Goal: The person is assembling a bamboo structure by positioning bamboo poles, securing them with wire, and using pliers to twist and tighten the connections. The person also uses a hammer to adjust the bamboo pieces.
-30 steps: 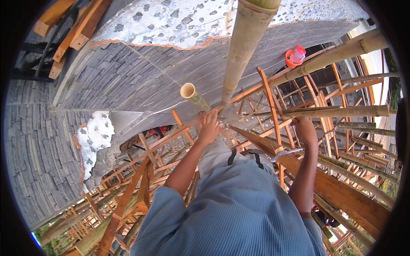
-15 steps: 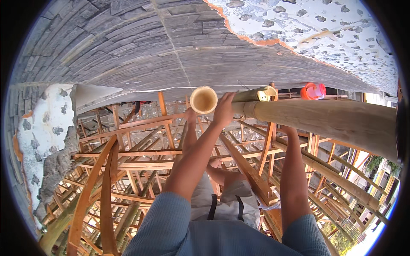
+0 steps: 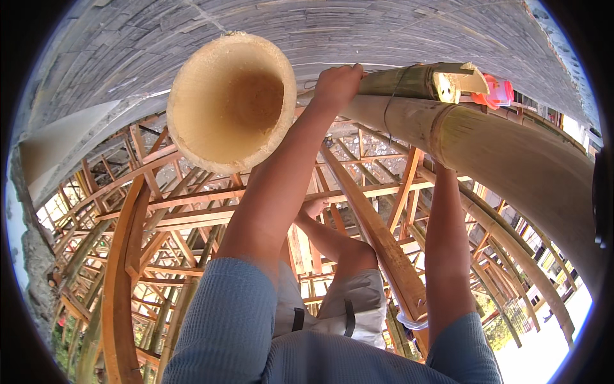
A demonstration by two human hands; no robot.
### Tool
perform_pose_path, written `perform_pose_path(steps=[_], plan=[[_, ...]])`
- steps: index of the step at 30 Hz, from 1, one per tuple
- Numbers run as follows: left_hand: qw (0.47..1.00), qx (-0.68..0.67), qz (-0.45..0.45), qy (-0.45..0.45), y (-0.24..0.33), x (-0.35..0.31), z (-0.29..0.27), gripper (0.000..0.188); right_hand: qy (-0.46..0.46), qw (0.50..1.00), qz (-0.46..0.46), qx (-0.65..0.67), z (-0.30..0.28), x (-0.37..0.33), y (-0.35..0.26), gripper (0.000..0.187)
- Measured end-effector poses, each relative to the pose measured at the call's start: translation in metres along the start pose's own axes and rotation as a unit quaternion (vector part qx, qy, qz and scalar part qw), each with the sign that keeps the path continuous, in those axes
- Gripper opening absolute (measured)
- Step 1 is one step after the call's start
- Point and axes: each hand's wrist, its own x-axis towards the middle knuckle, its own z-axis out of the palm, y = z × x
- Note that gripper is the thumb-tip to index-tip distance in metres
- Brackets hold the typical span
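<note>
A thick, pale bamboo pole point(image 3: 511, 141) runs from the right edge toward the centre, a ringed joint along it. At its left end my left hand point(image 3: 339, 83) is closed, its fingers curled over and partly hidden. My right forearm point(image 3: 446, 243) reaches up to the pole's underside, where the pole hides the right hand. Left of my left forearm, the round, hollow cut end of a bamboo point(image 3: 220, 121) faces me; its stem is not visible. A greener bamboo piece point(image 3: 409, 83) with a split end lies just behind the pale pole.
A red and pink plastic container point(image 3: 494, 91) sits behind the poles. Grey stone cladding point(image 3: 307, 32) rises ahead. Below me spreads a lattice of timber and bamboo scaffolding, with a long wooden beam point(image 3: 377, 237) between my arms and a curved plank point(image 3: 118, 288) at left.
My view has shifted closer. The hollow bamboo end looks much larger and farther left, and the pale pole fills more of the right side. My left hand stays at the pole's end.
</note>
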Motion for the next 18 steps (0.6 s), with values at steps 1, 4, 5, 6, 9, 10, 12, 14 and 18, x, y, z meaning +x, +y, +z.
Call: perform_pose_path(steps=[1, 4, 5, 6, 9, 10, 12, 14, 18], plan=[[0.999, -0.006, -0.039, -0.002, 0.009, -0.015, 0.002, 0.024, -0.004, 1.0, -0.014, 0.026, 0.01, -0.022, -0.023, 0.029], [0.987, -0.092, -0.13, -0.02, 0.002, -0.047, 0.025, 0.033, -0.131, 0.952, 0.049, 0.271, -0.007, -0.025, -0.109, 0.024], [0.98, -0.15, -0.132, 0.021, 0.001, -0.053, 0.034, 0.041, -0.202, 0.889, 0.137, 0.387, -0.031, -0.013, -0.137, 0.022], [0.978, -0.173, -0.116, 0.035, -0.001, -0.057, 0.044, 0.042, -0.196, 0.874, 0.166, 0.412, -0.045, -0.009, -0.147, 0.021], [0.968, -0.232, -0.043, 0.09, -0.023, -0.063, 0.075, 0.043, -0.187, 0.871, 0.197, 0.409, -0.076, 0.004, -0.164, 0.019], [0.926, -0.359, -0.114, 0.021, -0.024, -0.067, 0.081, 0.043, -0.213, 0.841, 0.232, 0.439, -0.082, 0.006, -0.163, 0.018], [0.769, -0.578, -0.248, -0.115, -0.026, -0.075, 0.086, 0.044, -0.353, 0.559, 0.371, 0.653, -0.093, 0.012, -0.159, 0.017], [0.816, -0.534, -0.188, -0.119, -0.012, -0.086, 0.072, 0.043, -0.32, 0.514, 0.398, 0.689, -0.089, 0.003, -0.159, 0.017], [0.904, -0.383, -0.155, -0.107, 0.002, -0.098, 0.047, 0.045, -0.283, 0.485, 0.428, 0.708, -0.095, -0.004, -0.172, 0.022]])
